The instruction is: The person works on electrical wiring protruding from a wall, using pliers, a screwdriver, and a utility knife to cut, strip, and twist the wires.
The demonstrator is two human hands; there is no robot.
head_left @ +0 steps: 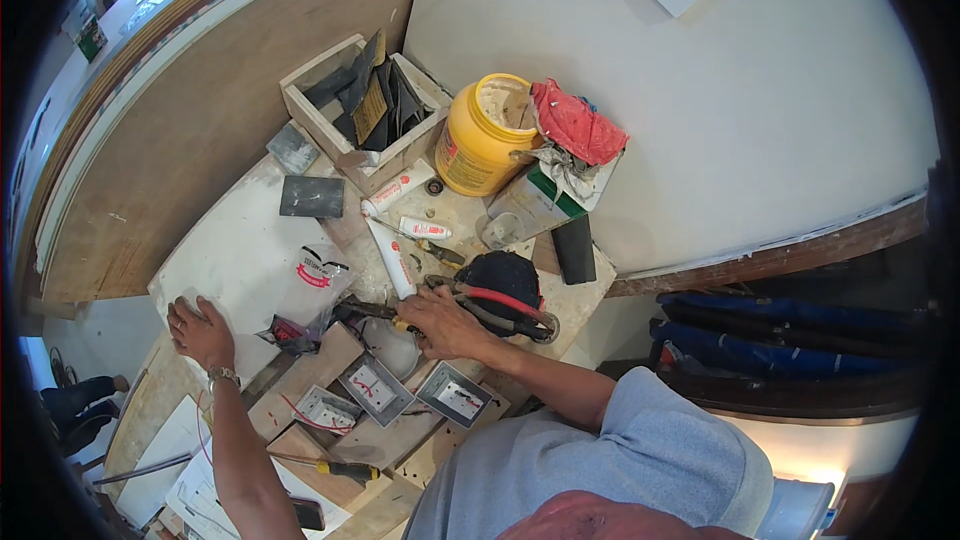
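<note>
My left hand [202, 333] lies with its fingers spread on a white board [230, 240]; it holds nothing. My right hand [440, 322] is closed at the table's middle around a dark hand tool [364, 309] with a bit of yellow on its handle. My fingers cover part of the tool, so its exact kind is unclear. Just beyond are white tubes [393, 258] with red print. A dark cap [498, 285] and a red-handled tool [500, 298] lie right of that hand. Nearer me are grey metal electrical boxes [376, 390] with red wires, and a clear plastic bag [322, 285] lies between my hands.
At the back stand a wooden box [350, 155] of sandpaper sheets, a yellow tub [470, 150] and a red cloth [580, 125] over a can. A yellow-black screwdriver [347, 469], papers [190, 485] and a phone [308, 514] lie near me. Curved panels rise behind.
</note>
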